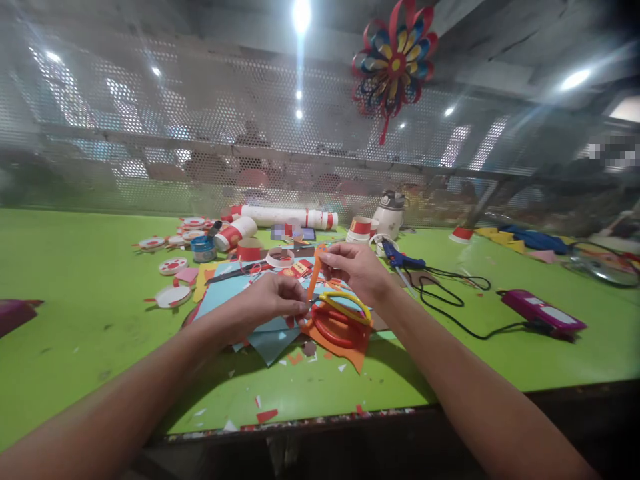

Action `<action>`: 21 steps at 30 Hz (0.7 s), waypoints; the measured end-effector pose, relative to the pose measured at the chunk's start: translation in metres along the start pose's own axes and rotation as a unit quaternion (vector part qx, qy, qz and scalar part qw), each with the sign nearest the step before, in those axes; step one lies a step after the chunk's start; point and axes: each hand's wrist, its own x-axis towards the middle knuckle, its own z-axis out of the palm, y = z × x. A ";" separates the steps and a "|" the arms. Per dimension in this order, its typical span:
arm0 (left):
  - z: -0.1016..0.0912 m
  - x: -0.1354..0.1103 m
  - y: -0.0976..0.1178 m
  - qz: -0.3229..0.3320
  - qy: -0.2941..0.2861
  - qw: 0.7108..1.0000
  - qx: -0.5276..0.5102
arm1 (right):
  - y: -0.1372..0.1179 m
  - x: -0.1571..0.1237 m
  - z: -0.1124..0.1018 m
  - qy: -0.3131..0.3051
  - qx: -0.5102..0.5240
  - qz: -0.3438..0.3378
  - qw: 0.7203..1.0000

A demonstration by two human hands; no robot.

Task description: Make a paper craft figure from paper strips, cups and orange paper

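Observation:
Between my hands stands a narrow orange paper strip [315, 275]. My right hand [356, 267] pinches its upper end between thumb and fingers. My left hand [280, 300] has its fingers closed near the strip's lower end, and whether it grips the strip is hard to make out. Scissors [345, 310] with yellow and red handles lie just below my right hand, their blades partly hidden by my left fingers. Beneath them is an orange paper sheet [357, 353] with a ragged edge. Light blue paper sheets [273, 343] are spread under my hands.
A blue glue gun [403, 257] with a black cord lies at the right, near a purple power strip [543, 312]. Paper cups [360, 230], a bottle [389, 215] and a long white tube [285, 217] stand behind. Left are a blue jar [203, 248] and white discs [173, 297].

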 end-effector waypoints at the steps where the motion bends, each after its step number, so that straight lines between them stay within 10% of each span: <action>1: -0.002 0.001 -0.001 -0.001 -0.009 1.000 0.012 | 0.000 0.001 -0.002 0.003 0.011 0.000 1.000; 8: -0.024 0.011 -0.009 0.006 0.115 0.977 0.180 | 0.002 0.005 -0.009 0.030 0.040 0.030 0.998; 21: -0.055 0.011 -0.006 0.036 0.370 0.921 0.115 | 0.006 0.006 -0.012 0.029 0.036 0.086 0.995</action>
